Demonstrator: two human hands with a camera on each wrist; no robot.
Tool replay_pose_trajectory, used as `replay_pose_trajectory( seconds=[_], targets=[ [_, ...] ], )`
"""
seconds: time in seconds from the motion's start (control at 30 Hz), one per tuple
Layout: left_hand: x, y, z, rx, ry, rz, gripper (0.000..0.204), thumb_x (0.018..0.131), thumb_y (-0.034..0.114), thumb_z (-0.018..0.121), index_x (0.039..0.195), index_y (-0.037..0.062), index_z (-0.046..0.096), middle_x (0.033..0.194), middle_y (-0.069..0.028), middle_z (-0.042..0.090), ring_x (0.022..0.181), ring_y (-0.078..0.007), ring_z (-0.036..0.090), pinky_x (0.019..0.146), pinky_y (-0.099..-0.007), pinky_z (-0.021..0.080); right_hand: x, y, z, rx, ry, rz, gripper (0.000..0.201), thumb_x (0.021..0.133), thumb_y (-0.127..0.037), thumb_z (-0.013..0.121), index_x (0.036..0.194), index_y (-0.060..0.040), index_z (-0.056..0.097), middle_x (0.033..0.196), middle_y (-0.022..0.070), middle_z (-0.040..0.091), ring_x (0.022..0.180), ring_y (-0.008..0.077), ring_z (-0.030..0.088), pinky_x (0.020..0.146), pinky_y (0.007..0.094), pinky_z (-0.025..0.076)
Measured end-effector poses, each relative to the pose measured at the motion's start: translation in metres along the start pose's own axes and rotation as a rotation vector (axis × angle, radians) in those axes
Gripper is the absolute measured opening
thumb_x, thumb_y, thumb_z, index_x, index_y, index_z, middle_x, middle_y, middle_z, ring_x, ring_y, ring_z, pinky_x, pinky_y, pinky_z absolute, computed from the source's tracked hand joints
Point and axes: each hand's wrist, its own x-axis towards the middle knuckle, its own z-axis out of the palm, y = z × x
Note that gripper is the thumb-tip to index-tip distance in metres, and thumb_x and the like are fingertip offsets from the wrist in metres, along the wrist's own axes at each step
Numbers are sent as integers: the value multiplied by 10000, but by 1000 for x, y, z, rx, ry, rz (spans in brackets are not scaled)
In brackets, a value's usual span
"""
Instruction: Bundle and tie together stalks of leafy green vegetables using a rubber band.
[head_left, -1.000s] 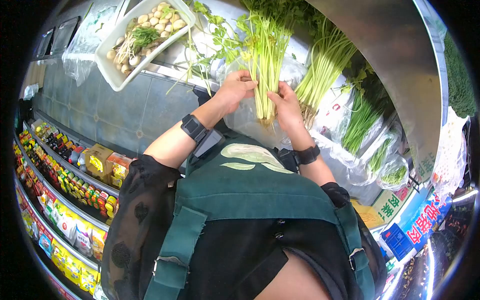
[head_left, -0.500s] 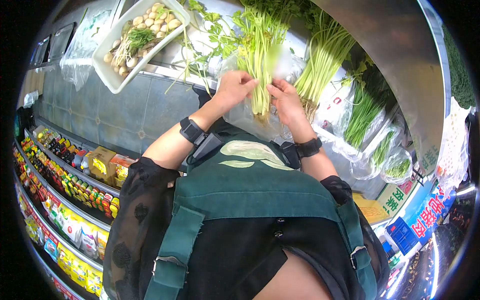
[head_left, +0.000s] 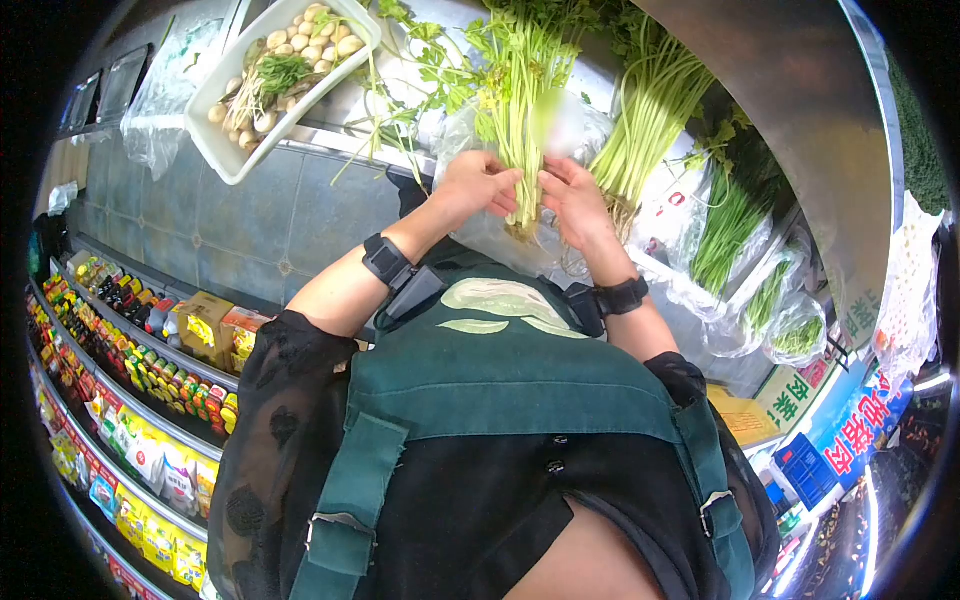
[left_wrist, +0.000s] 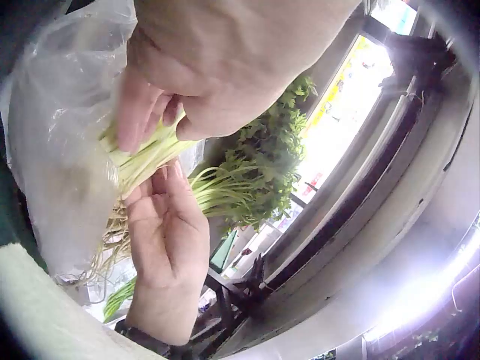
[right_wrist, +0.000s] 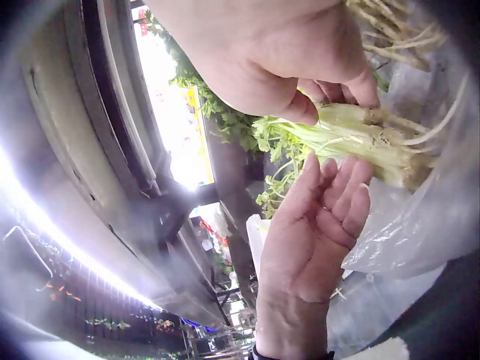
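A bunch of pale green celery (head_left: 522, 130) lies lengthwise before me, leaves away and root ends toward my apron. From its left side my left hand (head_left: 474, 187) holds the lower stalks, thumb and fingers against them. On the other side my right hand (head_left: 580, 205) has its thumb and fingers around the stalks near the roots, as the celery (right_wrist: 349, 135) shows in the right wrist view. Beneath the root ends spreads a clear plastic bag (left_wrist: 71, 150). A second bunch of celery (head_left: 650, 125) with stringy roots rests just right of my right hand.
A white bin (head_left: 225, 165) of small round pale vegetables and greens stands at the upper left. Loose leafy stems (head_left: 375, 130) hang over the counter edge beside it. Bagged long green vegetables (head_left: 722, 240) line the right. Shelves of packaged goods (head_left: 150, 450) run along the lower left.
The left hand has shifted slightly down the stalks toward the root ends. The celery's lower end has moved a little left, and the right hand stays beside it.
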Motion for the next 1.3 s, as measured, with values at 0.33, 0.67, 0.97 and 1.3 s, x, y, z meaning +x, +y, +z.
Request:
replay_pose_trajectory(
  seconds=[0.33,0.67,0.97,1.3],
  targets=[
    [-3,2,5,-50,-83,-62,201,900,198,598,960,6,608,850,-94,669,730,-155,664,639,-258,534,-1,7,-9,-48,-103,-118,404,883,-68,575,1263,43,494,1162,123,599,1025,166,559,887,284,444],
    [-14,6,-7,-434,-185,-43,121,929,166,549,976,54,542,917,-80,655,782,-167,666,709,-280,557,-18,-11,5,-267,-8,-163,327,865,-100,635,1129,72,544,966,116,630,782,140,607,655,262,514],
    [-23,21,3,-230,-127,-10,168,908,216,621,963,59,593,882,-29,638,797,-127,618,676,-282,531,-21,-14,14,-257,-134,-224,187,827,-52,676,964,35,584,762,45,621,597,88,569,474,223,453],
    [-17,15,-1,-337,-126,96,129,914,235,618,949,113,593,885,13,619,808,-79,594,710,-262,513,-25,-20,13,-183,-112,-227,184,822,-19,675,975,4,577,774,16,607,616,62,532,493,204,435]
  ],
)
